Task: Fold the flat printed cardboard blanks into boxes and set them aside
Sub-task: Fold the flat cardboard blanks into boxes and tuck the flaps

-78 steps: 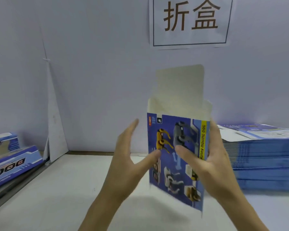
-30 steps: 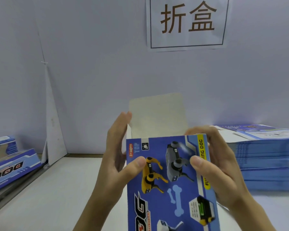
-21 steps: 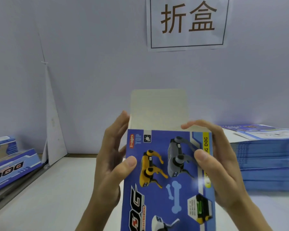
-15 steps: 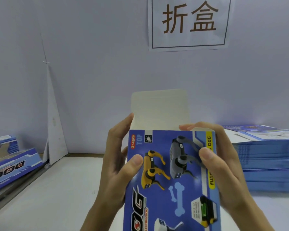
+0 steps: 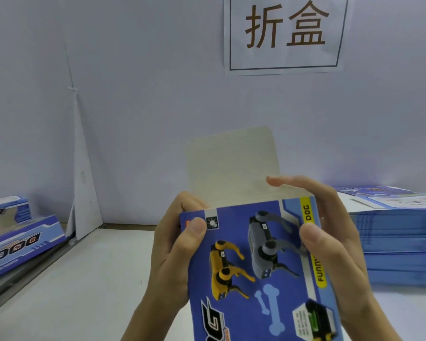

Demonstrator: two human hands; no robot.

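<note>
Closest in, raised above the white table (image 5: 84, 279): printed blue box (image 5: 278, 299) with yellow and grey robot dogs on its near face, held up in both hands, lower end out of frame; left hand (image 5: 172, 254) clasped round the left edge near the top, thumb pressed on the front panel, fingers curled behind; right hand (image 5: 330, 242) grasping the right edge, thumb flat on the front beside the yellow stripe, index finger stretched across the open top; plain pale top flap (image 5: 231, 166) standing upright behind the fingers, not yet tucked in. Further back on the right, resting on the table: tall stack of flat blue blanks (image 5: 399, 242), partly hidden by the right hand. Off at the left edge of view, beside the table: two folded boxes (image 5: 22, 244) lying on their sides, "DOG" lettering upside down. Behind those, in the corner: white triangular sheet (image 5: 83, 188) leaning against the wall (image 5: 145, 107). Farthest back, fixed high on the wall above the held box: white paper sign (image 5: 284, 33) with two brown characters inside a thin dark border.
</note>
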